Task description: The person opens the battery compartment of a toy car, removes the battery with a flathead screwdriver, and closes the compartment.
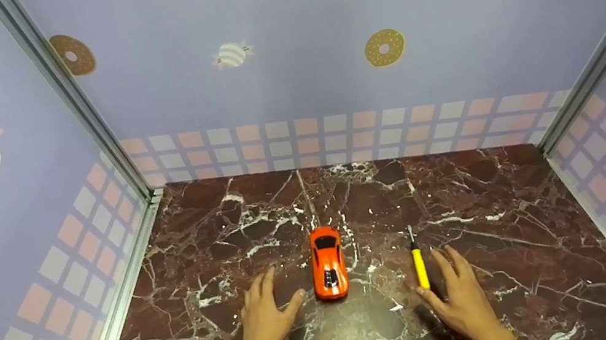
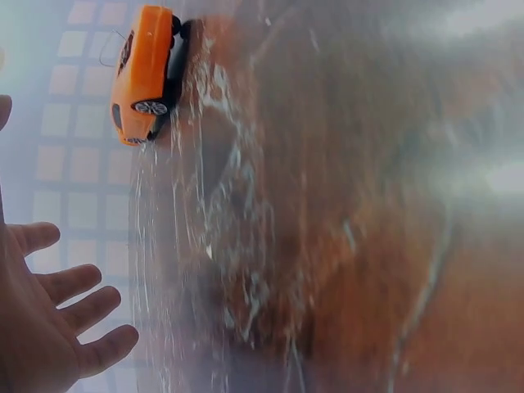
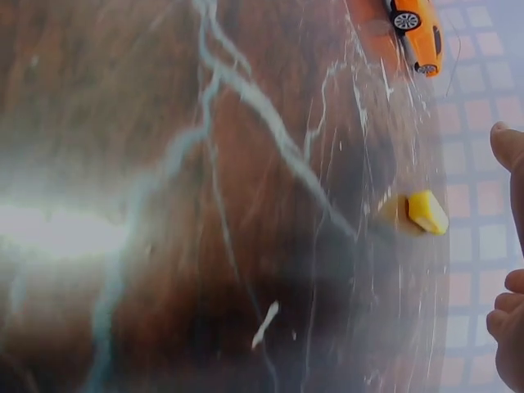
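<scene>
Both hands flat on dark red marble tabletop (image 1: 503,209), fingers spread, holding nothing. Orange toy sports car (image 1: 327,263) just right of left hand (image 1: 264,320); yellow-handled screwdriver (image 1: 418,262) right of car, touching right hand (image 1: 463,297). Looks pre-grasp; next likely needs fingers closing on screwdriver.

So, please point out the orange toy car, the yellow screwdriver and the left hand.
orange toy car (image 1: 327,263), head view, on its roof.
yellow screwdriver (image 1: 420,268), head view, on its yellow handle.
left hand (image 1: 263,320), head view, on the back of the hand.
</scene>
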### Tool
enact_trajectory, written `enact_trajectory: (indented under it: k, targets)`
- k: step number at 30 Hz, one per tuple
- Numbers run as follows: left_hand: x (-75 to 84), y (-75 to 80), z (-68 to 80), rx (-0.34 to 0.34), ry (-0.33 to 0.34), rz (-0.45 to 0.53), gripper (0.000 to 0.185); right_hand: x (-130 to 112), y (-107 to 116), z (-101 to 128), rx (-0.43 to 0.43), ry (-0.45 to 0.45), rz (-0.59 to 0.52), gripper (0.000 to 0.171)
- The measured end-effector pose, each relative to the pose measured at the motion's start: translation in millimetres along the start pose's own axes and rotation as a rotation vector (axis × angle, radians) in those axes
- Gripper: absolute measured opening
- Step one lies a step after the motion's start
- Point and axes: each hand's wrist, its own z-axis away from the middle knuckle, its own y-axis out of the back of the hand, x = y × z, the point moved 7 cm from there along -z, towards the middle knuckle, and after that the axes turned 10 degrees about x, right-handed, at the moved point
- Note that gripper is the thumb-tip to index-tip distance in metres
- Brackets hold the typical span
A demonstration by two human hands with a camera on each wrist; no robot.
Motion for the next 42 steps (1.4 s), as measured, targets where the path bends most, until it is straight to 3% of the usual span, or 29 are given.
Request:
enact_trajectory:
  k: [6, 14, 24, 33, 42]
  targets:
    - [8.9, -2.4, -1.4, 0.007, 0.03, 0.097, 0.08, -13, -4, -4, 0.041, -0.002, -0.073, 0.078]
    - [14.1, -7.4, -1.5, -0.003, 0.054, 0.157, 0.078, -31, -13, -5, 0.059, 0.004, -0.138, 0.07]
    - [14.9, -15.6, -2.8, -0.046, 0.072, 0.204, 0.073, -43, -31, -1, -0.034, -0.026, -0.173, 0.071]
    - [19.5, -22.7, -5.4, -0.072, 0.076, 0.248, 0.07, -54, -43, -1, -0.042, -0.021, -0.242, 0.067]
    - [21.9, -29.2, -5.5, -0.097, 0.107, 0.301, 0.068, -55, -62, 3, -0.141, -0.154, -0.412, 0.068]
